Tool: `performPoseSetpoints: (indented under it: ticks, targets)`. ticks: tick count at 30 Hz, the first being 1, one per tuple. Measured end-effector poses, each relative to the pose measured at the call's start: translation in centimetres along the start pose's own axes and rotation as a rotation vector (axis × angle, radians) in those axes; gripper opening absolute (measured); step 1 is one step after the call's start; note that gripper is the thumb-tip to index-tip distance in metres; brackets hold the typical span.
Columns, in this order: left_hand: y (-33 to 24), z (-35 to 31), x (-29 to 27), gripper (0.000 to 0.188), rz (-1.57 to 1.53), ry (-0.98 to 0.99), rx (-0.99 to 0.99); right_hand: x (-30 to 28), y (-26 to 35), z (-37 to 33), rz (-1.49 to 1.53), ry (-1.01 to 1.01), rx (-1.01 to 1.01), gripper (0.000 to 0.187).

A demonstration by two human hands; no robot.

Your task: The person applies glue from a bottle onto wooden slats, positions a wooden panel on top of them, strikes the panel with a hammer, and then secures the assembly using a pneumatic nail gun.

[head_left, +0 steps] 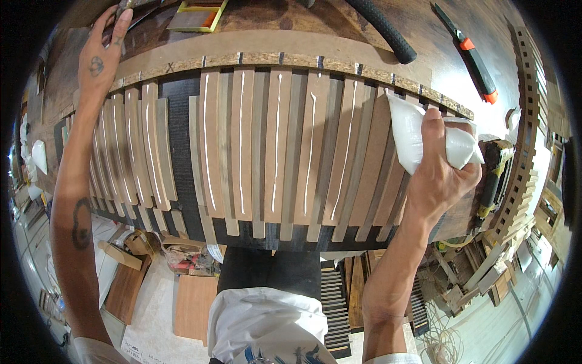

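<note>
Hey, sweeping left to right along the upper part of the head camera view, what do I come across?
Left hand, yellow-edged box, black curved handle, orange-and-black utility knife, long strip with square holes.

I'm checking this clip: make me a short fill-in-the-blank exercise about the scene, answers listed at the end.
1. The right hand grips a plastic bag coloured ____.
2. The small box near the top edge has a rim coloured ____.
3. The bare base between the two groups of slats is coloured ____.
4. The utility knife points its blade toward the picture's ____ edge.

Missing words: white; yellow; black; top.
</note>
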State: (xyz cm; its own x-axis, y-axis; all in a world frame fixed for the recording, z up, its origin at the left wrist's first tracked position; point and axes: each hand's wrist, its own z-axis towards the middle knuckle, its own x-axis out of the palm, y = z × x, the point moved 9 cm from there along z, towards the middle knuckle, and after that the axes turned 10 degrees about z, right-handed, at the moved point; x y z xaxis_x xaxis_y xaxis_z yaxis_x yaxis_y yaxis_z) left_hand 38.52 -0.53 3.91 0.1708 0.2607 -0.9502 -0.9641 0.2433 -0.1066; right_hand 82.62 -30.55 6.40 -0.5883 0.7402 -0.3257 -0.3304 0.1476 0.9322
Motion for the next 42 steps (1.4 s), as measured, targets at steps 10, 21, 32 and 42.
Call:
performPoseSetpoints:
  ticks: [10, 21, 32, 42]
  targets:
    - [-0.4, 0.0, 0.3, 0.085, -0.003, -0.032, 0.073, -3.3, 0.3, -4.6, 0.012, 0.045, -0.017, 0.025]
    - [-1.8, -0.4, -1.3, 0.086, 0.072, -0.032, 0.017, -6.5, 0.4, -9.5, 0.019, 0.107, -0.076, 0.024]
    - [-1.5, -0.2, -1.2, 0.087, 0.035, -0.064, 0.087, -7.5, 1.0, -9.8, 0.009, 0.157, 0.007, 0.019]
    - [-2.0, -0.4, -1.2, 0.08, 0.054, -0.077, 0.056, -4.3, -0.8, 1.3, 0.108, -0.103, -0.008, 0.029]
